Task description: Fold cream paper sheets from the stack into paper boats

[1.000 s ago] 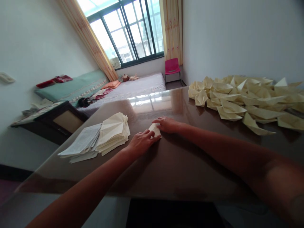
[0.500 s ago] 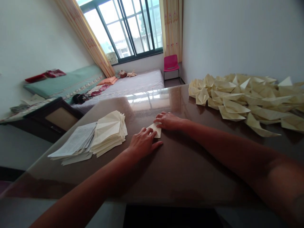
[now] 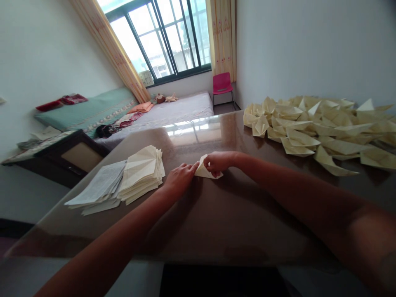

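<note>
A small folded piece of cream paper [image 3: 202, 169] lies on the table in front of me, partly covered by my fingers. My left hand [image 3: 181, 178] rests flat to its left, the fingers stretched out and their tips touching the paper's left corner. Over the paper's right part, my right hand [image 3: 220, 162] has its fingers curled and closed on it. A stack of creased cream paper sheets [image 3: 140, 173] sits left of my left hand. Against it leans a stack of greyish-white printed sheets [image 3: 99, 184].
The shiny brown table [image 3: 198, 231] carries a large pile of folded cream paper pieces [image 3: 306, 123] at its right. Beyond stand a bed [image 3: 185, 106], a pink chair [image 3: 222, 83] and a dark cabinet [image 3: 74, 152] at the left, below a window [image 3: 167, 41].
My right hand has curled its fingers and come onto the paper's right side. My left hand has drawn back a little to the left, uncovering more of the paper, which now shows wider.
</note>
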`<state>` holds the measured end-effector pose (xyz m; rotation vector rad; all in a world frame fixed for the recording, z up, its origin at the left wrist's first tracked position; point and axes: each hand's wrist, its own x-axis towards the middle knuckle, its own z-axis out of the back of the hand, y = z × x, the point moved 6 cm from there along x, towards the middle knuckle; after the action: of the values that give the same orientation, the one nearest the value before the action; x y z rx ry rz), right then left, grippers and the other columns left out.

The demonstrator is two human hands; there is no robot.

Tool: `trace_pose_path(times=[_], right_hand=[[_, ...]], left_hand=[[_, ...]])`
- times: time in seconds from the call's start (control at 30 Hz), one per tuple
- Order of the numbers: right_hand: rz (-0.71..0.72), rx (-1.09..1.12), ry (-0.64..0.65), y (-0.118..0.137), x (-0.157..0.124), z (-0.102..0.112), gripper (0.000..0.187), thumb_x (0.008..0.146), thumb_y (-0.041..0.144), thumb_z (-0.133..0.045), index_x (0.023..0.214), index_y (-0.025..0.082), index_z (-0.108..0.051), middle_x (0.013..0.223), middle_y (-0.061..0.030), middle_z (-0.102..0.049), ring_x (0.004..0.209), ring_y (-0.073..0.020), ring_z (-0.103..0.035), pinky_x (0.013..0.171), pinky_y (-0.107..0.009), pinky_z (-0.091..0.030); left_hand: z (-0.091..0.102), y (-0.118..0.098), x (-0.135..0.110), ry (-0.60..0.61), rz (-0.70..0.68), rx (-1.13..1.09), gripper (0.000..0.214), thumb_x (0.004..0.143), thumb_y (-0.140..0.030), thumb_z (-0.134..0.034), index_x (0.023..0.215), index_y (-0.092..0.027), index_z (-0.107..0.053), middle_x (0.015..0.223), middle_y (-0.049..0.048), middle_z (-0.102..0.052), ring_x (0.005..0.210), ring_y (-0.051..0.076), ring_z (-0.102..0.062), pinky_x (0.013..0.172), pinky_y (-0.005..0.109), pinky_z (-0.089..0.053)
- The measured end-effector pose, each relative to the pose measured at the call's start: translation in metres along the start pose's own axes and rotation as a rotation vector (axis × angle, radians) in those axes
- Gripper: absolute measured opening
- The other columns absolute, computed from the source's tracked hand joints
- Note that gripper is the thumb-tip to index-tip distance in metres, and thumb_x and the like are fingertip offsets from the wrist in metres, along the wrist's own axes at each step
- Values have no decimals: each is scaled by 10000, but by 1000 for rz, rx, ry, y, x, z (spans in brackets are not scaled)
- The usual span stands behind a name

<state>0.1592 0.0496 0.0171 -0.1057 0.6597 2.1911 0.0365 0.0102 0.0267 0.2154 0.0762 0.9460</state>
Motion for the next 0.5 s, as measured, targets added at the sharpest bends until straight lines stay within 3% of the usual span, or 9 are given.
trace_pose_path(times=[0.13, 0.27, 0.4, 0.5], right_hand=[[-41, 54, -2, 3, 2, -4, 245, 828, 124, -446, 865, 131, -687, 763, -45, -744, 611, -113, -647, 535, -176, -432], [-117, 40, -55, -17, 5, 6, 210, 841, 183, -491, 847, 145, -697, 729, -42, -736, 609, -138, -657, 584, -208, -473], [-163, -51, -341, -35, 6, 27, 321, 895, 204, -435, 1140, 155, -637, 1132, -115, -686, 1022, -219, -627, 839, -283, -461], [25, -178, -495, -27, 7, 25, 468, 907, 147, -410, 1352, 259, -499, 1396, -46, -518, 1247, -214, -473, 986, -318, -375]], left_hand=[[3, -2, -4, -57, 33, -5, 274, 950, -206, -408, 1207, -178, -499, 1117, 79, -620, 1015, 205, -580, 782, 299, -509], [3, -22, -14, -102, -94, 19, 250, 965, -235, -388, 1167, -217, -534, 1212, 61, -579, 1077, 210, -539, 810, 304, -512], [0, -34, -16, -76, -186, 46, 289, 960, -232, -422, 1233, -241, -516, 1237, 61, -579, 1102, 218, -516, 808, 314, -516], [1, -36, -10, -32, -211, 73, 267, 946, -205, -446, 1191, -232, -550, 1163, 70, -607, 1053, 222, -541, 746, 306, -515]])
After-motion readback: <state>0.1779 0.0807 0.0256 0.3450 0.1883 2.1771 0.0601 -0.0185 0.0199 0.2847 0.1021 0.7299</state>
